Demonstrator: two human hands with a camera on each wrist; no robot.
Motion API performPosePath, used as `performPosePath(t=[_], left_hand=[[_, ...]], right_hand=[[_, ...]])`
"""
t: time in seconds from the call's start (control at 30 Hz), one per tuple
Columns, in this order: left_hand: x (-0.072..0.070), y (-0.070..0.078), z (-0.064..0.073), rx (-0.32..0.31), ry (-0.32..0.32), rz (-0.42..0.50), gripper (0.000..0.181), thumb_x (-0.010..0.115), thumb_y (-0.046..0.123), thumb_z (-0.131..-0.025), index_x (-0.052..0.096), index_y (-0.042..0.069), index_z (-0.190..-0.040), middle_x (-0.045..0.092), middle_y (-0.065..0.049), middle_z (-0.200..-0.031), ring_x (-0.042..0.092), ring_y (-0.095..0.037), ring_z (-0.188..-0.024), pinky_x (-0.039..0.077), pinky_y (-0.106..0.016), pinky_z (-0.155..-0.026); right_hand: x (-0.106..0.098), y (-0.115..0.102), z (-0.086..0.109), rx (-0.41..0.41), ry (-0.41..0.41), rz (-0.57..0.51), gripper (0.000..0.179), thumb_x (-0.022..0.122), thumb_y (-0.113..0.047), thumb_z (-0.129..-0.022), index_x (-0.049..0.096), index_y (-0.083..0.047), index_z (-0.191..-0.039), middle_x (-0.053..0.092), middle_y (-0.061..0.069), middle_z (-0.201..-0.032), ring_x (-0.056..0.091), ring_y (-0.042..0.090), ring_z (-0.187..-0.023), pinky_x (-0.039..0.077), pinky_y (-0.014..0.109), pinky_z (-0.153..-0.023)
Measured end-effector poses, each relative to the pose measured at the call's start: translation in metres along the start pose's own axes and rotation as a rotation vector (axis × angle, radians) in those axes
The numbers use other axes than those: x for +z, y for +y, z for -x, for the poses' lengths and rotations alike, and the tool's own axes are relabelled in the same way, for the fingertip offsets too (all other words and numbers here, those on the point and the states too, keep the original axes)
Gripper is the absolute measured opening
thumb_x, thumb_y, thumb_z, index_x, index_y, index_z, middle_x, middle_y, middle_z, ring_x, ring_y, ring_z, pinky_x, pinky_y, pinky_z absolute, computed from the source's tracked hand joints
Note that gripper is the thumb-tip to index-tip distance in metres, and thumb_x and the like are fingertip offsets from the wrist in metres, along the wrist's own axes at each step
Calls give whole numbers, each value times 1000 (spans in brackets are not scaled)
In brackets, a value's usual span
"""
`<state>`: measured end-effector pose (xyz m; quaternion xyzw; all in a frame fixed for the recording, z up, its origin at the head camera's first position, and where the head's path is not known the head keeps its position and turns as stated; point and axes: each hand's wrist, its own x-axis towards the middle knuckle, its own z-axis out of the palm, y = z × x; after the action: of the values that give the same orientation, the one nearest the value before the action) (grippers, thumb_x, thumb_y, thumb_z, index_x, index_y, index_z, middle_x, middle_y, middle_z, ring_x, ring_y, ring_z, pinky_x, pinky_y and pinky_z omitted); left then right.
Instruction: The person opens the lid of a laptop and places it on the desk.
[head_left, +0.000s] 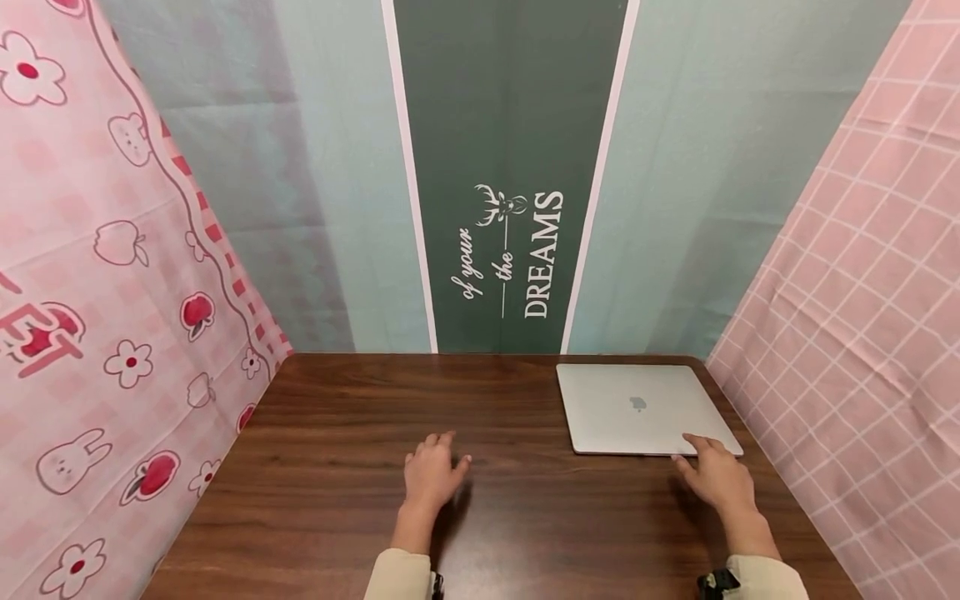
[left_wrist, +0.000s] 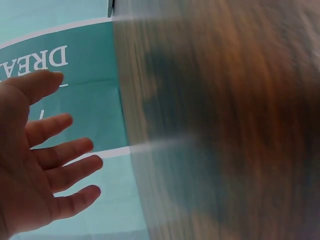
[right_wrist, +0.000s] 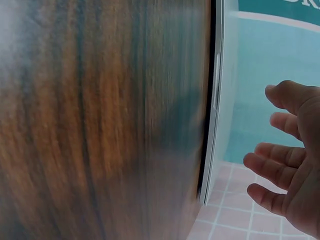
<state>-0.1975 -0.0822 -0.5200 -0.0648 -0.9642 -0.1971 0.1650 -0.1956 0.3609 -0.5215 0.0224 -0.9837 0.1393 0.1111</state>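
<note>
A closed silver laptop [head_left: 630, 408] with an apple logo on its lid lies at the back right of the wooden table. My right hand [head_left: 718, 477] is over its front edge, near the right corner. In the right wrist view the fingers [right_wrist: 272, 167] are spread and relaxed, apart from the thin laptop edge [right_wrist: 214, 110]. My left hand [head_left: 431, 471] hovers above the middle of the table, left of the laptop. Its fingers [left_wrist: 70, 172] are loosely extended in the left wrist view, with nothing held.
The brown wooden table [head_left: 337, 417] runs back to a green curtain [head_left: 517, 125] with white lettering. A pink patterned cloth [head_left: 112, 292] hangs along the left side, and a pink checked cloth [head_left: 877, 292] along the right.
</note>
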Motion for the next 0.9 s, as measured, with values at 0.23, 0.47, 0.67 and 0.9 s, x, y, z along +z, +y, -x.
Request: performPosePath(t=[0.23,0.47,0.67,0.9], left_hand=[[10,21,-6,23,-52,9,41,72,33,-76,66,7,-107,63,-13,-100,61,-32,-84,45,-50,-66],[29,47,-13,68,-128,38,39,70,35,-79,66,9,-108,63,-10,-100,62,-30,-84,47,-47,-65],[41,65,-17,95,-152,106,38,71,32,-79,66,9,-109,63,-9,-98,63,-28,-84,50,-42,-62],[52,81,-16,103,-184,183,39,70,29,-79,64,8,-111,62,-9,-100,63,-27,-83,50,-37,-64]], right_hand=[[-6,16,-6,34,-53,-30,48,60,-27,-88,52,6,-121,47,38,-111,50,56,-89,43,59,-59],[-8,35,-13,80,-25,-56,47,58,-26,-87,50,7,-120,47,39,-110,49,56,-92,42,59,-64],[-3,46,-24,108,17,-122,48,57,-23,-87,47,11,-120,45,40,-110,45,57,-95,40,61,-74],[3,60,-30,138,52,-143,49,58,-19,-84,47,14,-118,44,40,-107,43,56,-96,38,61,-76]])
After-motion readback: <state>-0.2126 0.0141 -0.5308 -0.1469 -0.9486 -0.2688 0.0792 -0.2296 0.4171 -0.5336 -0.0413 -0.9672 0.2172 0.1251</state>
